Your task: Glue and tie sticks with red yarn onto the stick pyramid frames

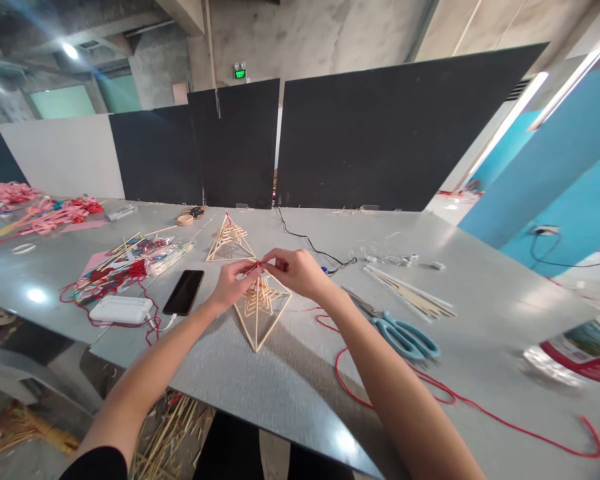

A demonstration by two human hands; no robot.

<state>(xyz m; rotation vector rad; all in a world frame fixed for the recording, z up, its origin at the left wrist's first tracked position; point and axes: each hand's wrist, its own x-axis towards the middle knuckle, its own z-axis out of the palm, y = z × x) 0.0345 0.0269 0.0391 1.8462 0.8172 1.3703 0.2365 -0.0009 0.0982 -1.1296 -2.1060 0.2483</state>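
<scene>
A pyramid-shaped frame of pale sticks (256, 333) stands on the grey table in front of me, with smaller stick layers inside it. Both my hands meet at its top, where a bit of red cord (259, 265) shows. My left hand (234, 283) pinches the cord from the left. From the right, my right hand (297, 272) pinches it too, fingertips close to the left ones. The fingers partly hide the frame's tip. Just behind stands a second stick pyramid (229, 240) with a red tip.
Teal-handled scissors (405, 337), a long red cord (505, 428) and a bundle of thin sticks (413, 293) lie to the right, near a bottle (580, 350). Leftward are a phone (184, 292), a white power bank (121, 310) and craft packets (115, 270). Black panels (380, 140) border the back.
</scene>
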